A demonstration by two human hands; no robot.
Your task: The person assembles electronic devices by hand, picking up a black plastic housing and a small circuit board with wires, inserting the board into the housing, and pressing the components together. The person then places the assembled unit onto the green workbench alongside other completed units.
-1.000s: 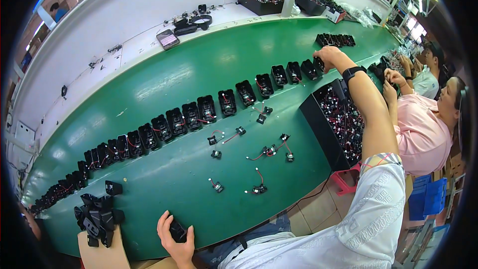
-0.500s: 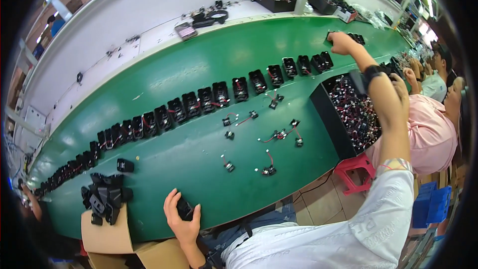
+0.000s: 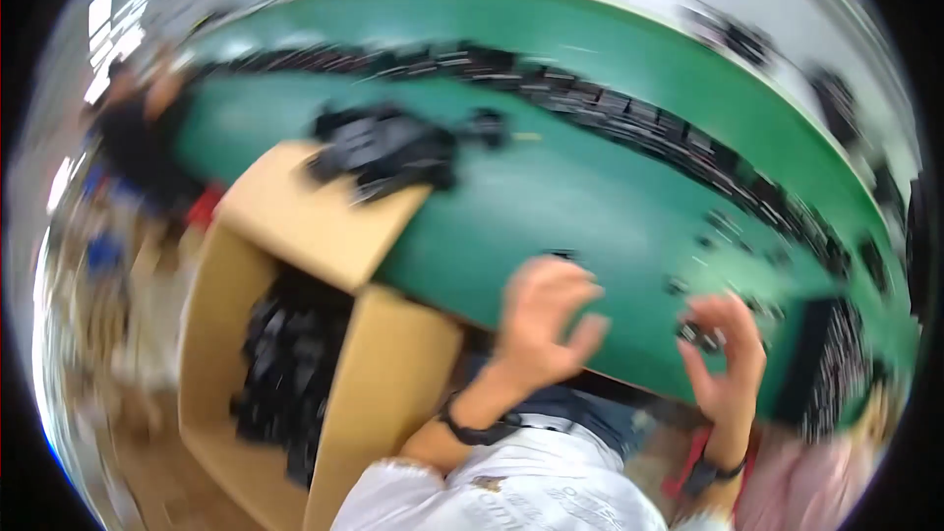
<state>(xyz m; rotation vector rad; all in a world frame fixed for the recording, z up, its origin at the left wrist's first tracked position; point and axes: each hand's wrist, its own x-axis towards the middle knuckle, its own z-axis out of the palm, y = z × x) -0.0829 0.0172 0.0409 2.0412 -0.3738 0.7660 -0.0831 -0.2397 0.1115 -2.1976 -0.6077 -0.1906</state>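
The view is smeared by motion. My left hand point(image 3: 546, 324) is over the green table near its front edge, thumb spread away from the curved fingers. A small black piece point(image 3: 562, 254) shows just past its fingertips, mostly hidden by them. My right hand point(image 3: 730, 354) is further right, thumb and fingers bent around a small black part with light spots point(image 3: 698, 336), which sits between their tips. Beyond it, several small wired parts point(image 3: 723, 228) lie scattered on the table.
A long row of black housings point(image 3: 629, 118) curves across the green table point(image 3: 590, 197). Black pieces point(image 3: 383, 147) are heaped by the flap of an open cardboard box point(image 3: 393, 364), which holds more. A dark bin point(image 3: 806, 364) stands right. Another person point(image 3: 147, 147) is far left.
The view has swung left, bringing the cardboard box into full sight. My right hand has come back from the table's far right end to near my left hand, now with a small part between its fingers.
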